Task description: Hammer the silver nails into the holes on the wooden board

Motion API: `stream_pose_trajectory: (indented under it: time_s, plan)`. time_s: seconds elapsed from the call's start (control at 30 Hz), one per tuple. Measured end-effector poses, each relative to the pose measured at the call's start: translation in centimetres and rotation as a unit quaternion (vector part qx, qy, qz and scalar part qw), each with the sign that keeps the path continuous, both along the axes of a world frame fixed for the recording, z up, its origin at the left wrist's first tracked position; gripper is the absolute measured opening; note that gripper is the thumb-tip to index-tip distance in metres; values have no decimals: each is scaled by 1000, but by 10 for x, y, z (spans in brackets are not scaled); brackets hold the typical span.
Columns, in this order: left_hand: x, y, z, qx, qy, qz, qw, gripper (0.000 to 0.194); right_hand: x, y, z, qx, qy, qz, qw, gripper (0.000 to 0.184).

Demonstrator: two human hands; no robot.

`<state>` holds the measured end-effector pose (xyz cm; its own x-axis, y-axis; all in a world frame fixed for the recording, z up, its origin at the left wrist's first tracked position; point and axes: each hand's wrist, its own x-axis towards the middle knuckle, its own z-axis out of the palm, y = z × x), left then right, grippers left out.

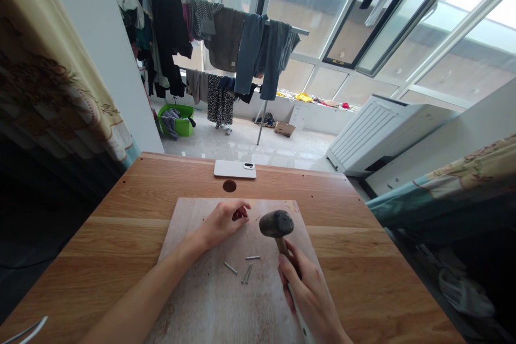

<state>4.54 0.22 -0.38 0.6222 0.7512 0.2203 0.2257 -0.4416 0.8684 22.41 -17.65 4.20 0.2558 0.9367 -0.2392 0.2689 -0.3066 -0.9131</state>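
Note:
My right hand is wrapped round the handle of a hammer, whose dark head hovers just above a pale wooden board. My left hand rests on the board to the left of the hammer head, its fingertips pinched together on something too small to make out. Several loose nails lie on the board between my two hands.
The board lies on a wooden table with a round cable hole. A white phone lies at the far edge. Beyond stand a clothes rack, a green basket and large windows.

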Motion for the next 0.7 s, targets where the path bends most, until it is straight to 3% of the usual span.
stream_pose_trajectory:
  time_s: [0.1, 0.2, 0.43, 0.7]
  plan:
    - [0, 0, 1, -4, -3, 4, 1000, 29, -9, 16, 17, 25, -18, 27, 999, 55]
    - [1, 0, 2, -1, -5, 4, 1000, 33, -15, 27, 23, 53, -49, 46, 996, 53]
    - [2, 1, 1, 10, -9, 8, 1000, 38, -19, 34, 19, 59, -145, 92, 983, 42]
    - [4, -1, 1, 12, -17, 5, 1000, 37, -20, 33, 13, 20, -81, 83, 993, 49]
